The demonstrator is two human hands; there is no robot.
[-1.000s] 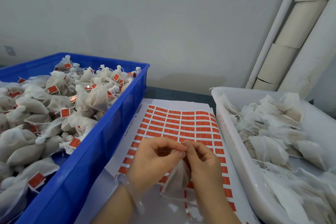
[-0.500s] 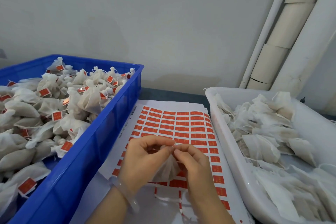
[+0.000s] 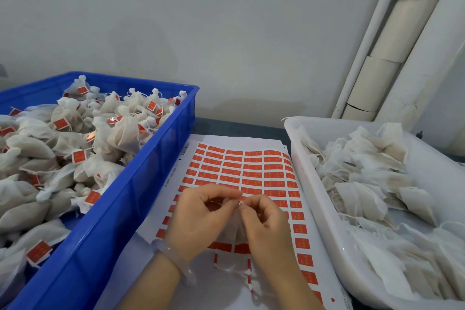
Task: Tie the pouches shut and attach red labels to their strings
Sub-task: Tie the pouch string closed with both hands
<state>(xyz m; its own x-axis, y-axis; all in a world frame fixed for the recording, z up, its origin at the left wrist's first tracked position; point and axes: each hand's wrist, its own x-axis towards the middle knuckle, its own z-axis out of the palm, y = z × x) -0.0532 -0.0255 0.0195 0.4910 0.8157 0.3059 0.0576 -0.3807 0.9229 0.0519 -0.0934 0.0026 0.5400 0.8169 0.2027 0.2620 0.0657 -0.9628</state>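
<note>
Both hands are raised just above the sheet of red labels [image 3: 254,171], forearms coming in from the bottom edge and converging. The left hand [image 3: 198,219] is palm-in, knuckles arched, with thumb and forefinger curled to a pinch at the neck of a small white pouch [image 3: 230,233]. The right hand [image 3: 268,230] mirrors it: fingers bent tight, tips meeting the left hand's tips at the pouch's top. The pouch body hangs down between the two palms, partly hidden by them, above the sheet and not resting on it. Whether either hand has the drawstring itself cannot be made out, as it is too fine and blurred at the fingertips. There is a pale translucent bangle [image 3: 173,257] on the left wrist. The label sheet lies flat on the table between two containers, and several labels are missing from its near rows. On the left is a blue crate [image 3: 141,178], heaped with tied pouches [image 3: 118,133], many carrying red tags. On the right is a white tray [image 3: 314,199], holding loose, flat untied pouches [image 3: 364,184] with strings trailing. Behind is a grey wall, with a white pipe [image 3: 364,45] and cardboard tubes [image 3: 385,70] leaning at the right corner.
</note>
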